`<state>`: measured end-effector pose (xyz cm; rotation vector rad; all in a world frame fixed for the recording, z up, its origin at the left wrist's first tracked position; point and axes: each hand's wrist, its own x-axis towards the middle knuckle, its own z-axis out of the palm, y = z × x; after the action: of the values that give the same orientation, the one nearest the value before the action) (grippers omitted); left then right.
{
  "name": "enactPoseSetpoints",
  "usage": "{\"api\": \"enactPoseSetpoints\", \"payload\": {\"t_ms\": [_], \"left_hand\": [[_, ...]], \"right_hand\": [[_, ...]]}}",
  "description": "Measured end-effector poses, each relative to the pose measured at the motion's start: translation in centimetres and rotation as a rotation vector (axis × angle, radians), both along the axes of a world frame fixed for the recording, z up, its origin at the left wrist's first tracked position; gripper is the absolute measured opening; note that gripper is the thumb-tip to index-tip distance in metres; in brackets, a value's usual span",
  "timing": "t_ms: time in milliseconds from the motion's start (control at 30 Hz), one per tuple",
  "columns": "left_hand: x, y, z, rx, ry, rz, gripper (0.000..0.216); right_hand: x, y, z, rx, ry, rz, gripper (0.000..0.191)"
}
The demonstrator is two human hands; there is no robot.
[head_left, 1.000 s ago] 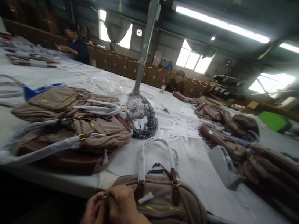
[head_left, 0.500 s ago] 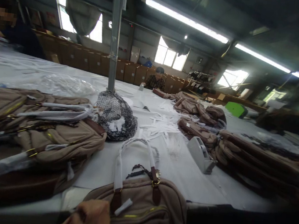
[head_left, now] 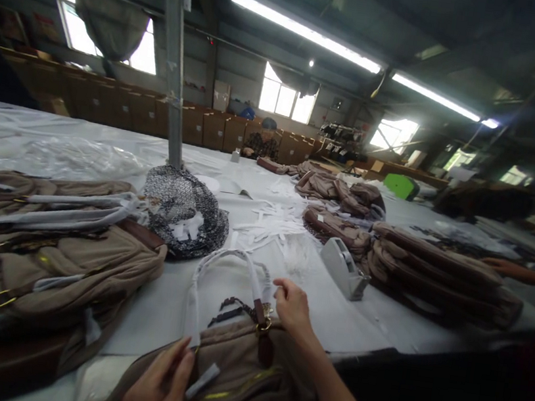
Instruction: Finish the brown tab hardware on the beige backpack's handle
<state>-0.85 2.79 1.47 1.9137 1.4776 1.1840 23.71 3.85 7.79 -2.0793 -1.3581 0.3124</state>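
Observation:
A taupe handbag (head_left: 235, 362) with brown leather tabs, a yellow zip and white-wrapped handles stands before me at the table's near edge. My left hand (head_left: 160, 381) lies against its front left side, fingers stretched up by the base of the handle (head_left: 193, 303). Beyond the bag's top, my right hand (head_left: 291, 303) is beside the other handle end and its gold ring, index finger extended and the other fingers loosely bent. A dark strap (head_left: 232, 308) lies behind the bag, between the handles.
Similar bags are piled at left (head_left: 90, 255) and right (head_left: 437, 271). A grey tape dispenser (head_left: 345, 268) stands before the right pile. A black-and-white knitted item (head_left: 186, 212) lies by the metal post (head_left: 171, 67). A co-worker's arm (head_left: 530, 274) reaches in from the right.
My right hand and forearm now show over the bag's right side. My left hand is at the handle base, where before one hand was bunched at the bag's lower left. The view has shifted right.

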Motion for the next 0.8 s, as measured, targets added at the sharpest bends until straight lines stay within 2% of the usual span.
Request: {"api": "enactPoseSetpoints", "payload": {"t_ms": [100,200,300,367,433,500,633,733,800], "left_hand": [[6.8,2.6,2.2,-0.347,0.014,-0.299,0.037],[12.1,4.8,1.9,-0.430,-0.006,-0.418,0.024],[13.8,6.2,0.7,-0.490,-0.125,-0.518,0.020],[13.6,6.6,0.4,-0.539,-0.231,-0.616,0.029],[13.0,6.3,0.8,-0.565,-0.333,-0.688,0.038],[12.5,5.3,1.4,-0.565,-0.417,-0.705,0.039],[12.9,3.6,1.6,-0.524,-0.528,-0.617,0.031],[13.4,3.4,0.9,-0.479,-0.549,-0.486,0.022],[13.4,3.3,0.8,-0.453,-0.549,-0.419,0.015]], "right_hand": [[3.1,-0.1,-1.0,-0.090,-0.012,0.184,0.031],[3.3,-0.6,-2.3,-0.101,-0.009,0.403,0.030],[3.7,-0.8,-2.5,-0.062,-0.024,0.468,0.038],[4.4,-0.8,-1.9,-0.034,-0.048,0.529,0.049],[4.8,-0.9,-1.1,-0.044,-0.096,0.666,0.063],[4.9,-1.0,-0.3,-0.108,-0.160,0.798,0.066],[5.0,-0.4,-0.2,-0.255,-0.256,0.883,0.037],[5.5,0.4,-0.2,-0.253,-0.383,0.939,0.022],[5.7,0.3,0.7,-0.203,-0.558,0.926,0.019]]}}
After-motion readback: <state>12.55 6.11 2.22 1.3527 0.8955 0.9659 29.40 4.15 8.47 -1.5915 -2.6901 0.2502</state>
